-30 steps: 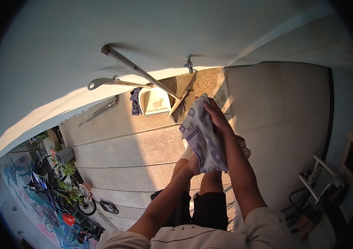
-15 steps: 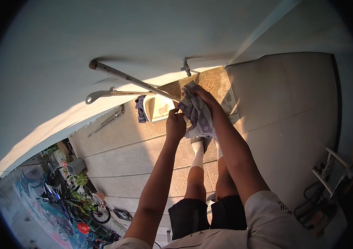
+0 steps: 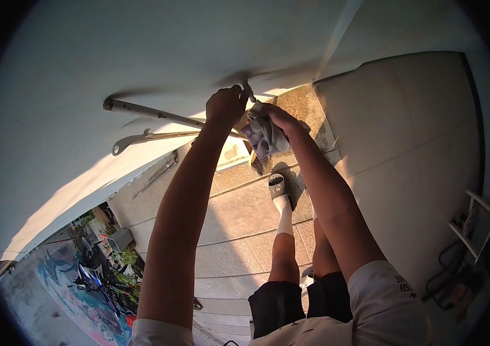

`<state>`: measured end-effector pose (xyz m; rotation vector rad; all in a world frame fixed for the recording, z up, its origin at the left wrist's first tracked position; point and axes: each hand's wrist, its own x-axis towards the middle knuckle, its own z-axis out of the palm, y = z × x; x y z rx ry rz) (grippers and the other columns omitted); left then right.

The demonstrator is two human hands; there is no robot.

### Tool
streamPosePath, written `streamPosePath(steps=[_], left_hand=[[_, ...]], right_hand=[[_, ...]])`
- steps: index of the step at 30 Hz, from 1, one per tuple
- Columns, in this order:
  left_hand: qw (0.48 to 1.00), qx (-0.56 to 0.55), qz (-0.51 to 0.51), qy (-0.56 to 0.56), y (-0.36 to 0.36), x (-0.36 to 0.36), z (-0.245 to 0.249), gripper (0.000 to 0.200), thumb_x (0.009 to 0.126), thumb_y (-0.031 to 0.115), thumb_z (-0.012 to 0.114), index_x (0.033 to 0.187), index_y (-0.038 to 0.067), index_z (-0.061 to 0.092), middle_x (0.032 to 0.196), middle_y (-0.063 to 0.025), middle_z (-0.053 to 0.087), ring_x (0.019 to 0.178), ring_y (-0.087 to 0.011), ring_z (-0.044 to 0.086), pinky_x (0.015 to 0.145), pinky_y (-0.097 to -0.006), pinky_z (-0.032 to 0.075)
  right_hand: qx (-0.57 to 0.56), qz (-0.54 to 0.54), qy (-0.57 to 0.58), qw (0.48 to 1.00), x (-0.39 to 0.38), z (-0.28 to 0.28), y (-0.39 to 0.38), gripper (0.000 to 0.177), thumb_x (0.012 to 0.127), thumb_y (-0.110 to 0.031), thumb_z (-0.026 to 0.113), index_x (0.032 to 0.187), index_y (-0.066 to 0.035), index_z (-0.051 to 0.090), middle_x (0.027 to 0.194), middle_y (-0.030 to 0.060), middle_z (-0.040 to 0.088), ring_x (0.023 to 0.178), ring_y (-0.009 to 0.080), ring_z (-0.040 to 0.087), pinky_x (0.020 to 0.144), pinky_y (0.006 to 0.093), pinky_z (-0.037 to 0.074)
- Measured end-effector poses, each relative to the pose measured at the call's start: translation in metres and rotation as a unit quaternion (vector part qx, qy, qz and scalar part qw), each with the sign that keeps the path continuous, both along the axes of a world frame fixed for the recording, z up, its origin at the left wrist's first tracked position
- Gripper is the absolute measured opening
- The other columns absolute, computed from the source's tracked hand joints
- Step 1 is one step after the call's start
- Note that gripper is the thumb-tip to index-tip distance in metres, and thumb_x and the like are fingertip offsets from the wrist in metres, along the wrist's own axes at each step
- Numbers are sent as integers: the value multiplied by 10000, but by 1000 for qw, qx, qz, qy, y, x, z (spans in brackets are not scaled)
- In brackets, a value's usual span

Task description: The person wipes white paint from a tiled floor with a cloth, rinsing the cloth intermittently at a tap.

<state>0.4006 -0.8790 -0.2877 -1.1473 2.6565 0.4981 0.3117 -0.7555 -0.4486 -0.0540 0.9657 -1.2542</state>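
Note:
Against the wall, a metal tap point(image 3: 249, 91) points down, with my left hand point(image 3: 226, 107) closed at its handle. The forearm hides part of what lies behind it. In my right hand point(image 3: 282, 119) is a grey-purple patterned cloth point(image 3: 268, 139), bunched and hanging just below the spout. My right fingers are wrapped around its upper part. Under the cloth, a pale basin point(image 3: 231, 157) on the floor shows only in part. Beside it, a yellow item with dark bristles point(image 3: 256, 163) is partly covered by the cloth.
A long pole point(image 3: 152, 113) and a grey-handled stick point(image 3: 132, 140) lean at the wall, left of the tap. My slippered foot point(image 3: 277, 184) stands on the tiles. A raised slab point(image 3: 400, 121) is on the right; a motorbike point(image 3: 95, 277) and plants are lower left.
My left hand has gone from beside the cloth up to the tap. The right hand has carried the cloth up closer beneath the spout. The view has shifted slightly.

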Motion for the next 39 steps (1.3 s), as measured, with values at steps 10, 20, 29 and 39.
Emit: streamPosePath(steps=[10,20,29,39], left_hand=[[976,-108,-187,-40,-10,-4,-14,287,1011,313,490,931,114,681,799,-108,706,798,-307,712,692,-436,583],[975,-131,-154,-94,2,-10,-18,158,899,200,601,944,76,689,784,-104,715,822,-283,727,703,-407,592],[982,-80,-112,-128,7,-21,-3,143,816,185,698,919,85,705,813,-115,726,860,-289,727,757,-421,583],[981,-29,-171,-89,-14,-13,-13,187,927,178,568,1068,99,660,920,-129,727,914,-316,710,788,-447,571]], right_hand=[[-41,27,-17,999,-5,19,-6,169,929,-132,594,1058,-45,661,956,47,702,841,152,667,807,307,538],[-48,-41,-51,997,5,40,0,221,948,-147,618,1119,-8,642,1007,71,717,861,155,679,828,305,541],[-59,-65,-56,995,4,57,2,259,961,-149,602,1181,-13,615,1063,78,702,929,148,674,845,307,540],[-91,-77,-98,988,8,51,4,208,955,-145,625,1119,-17,612,948,83,708,832,173,692,797,306,560]])
